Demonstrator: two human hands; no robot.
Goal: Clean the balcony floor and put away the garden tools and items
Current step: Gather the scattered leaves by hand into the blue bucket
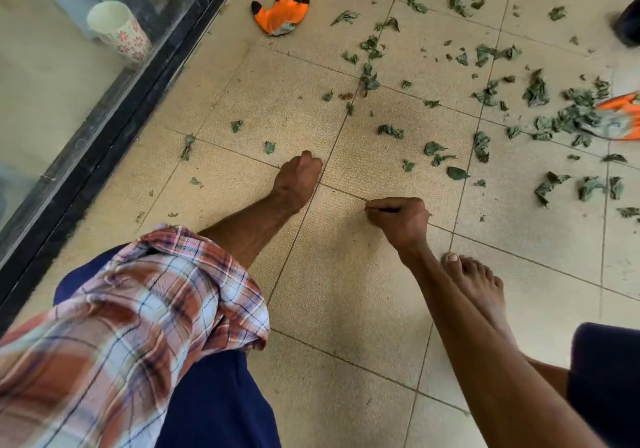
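The right grip (398, 219) hangs low over the floor (346, 291), clenched, fingertips pressed to the thumb; whether a scrap is pinched inside I cannot tell. The left grip (299, 177), just ahead and to its left, is a closed fist with nothing showing in it. The tiles under both are bare. The leaves (536, 91) lie ahead and to the right of the right grip, thickest at the far right, with a few strays ahead-left of the left grip.

The step looks like gathering leaves by hand. To do it well, rake the loose ones into the thick patch first, then lift handfuls; single picks are slow and dry bits likely crumble. One glove (282, 11) lies well ahead of the left grip. The other glove (620, 115) sits far right, half under leaves, so shake it out before storing.

A flowered cup (117, 28) stands far left behind the door (104, 125); its inside looks empty. A dark thing (628, 25) at the far right edge may be a pot, contents out of sight
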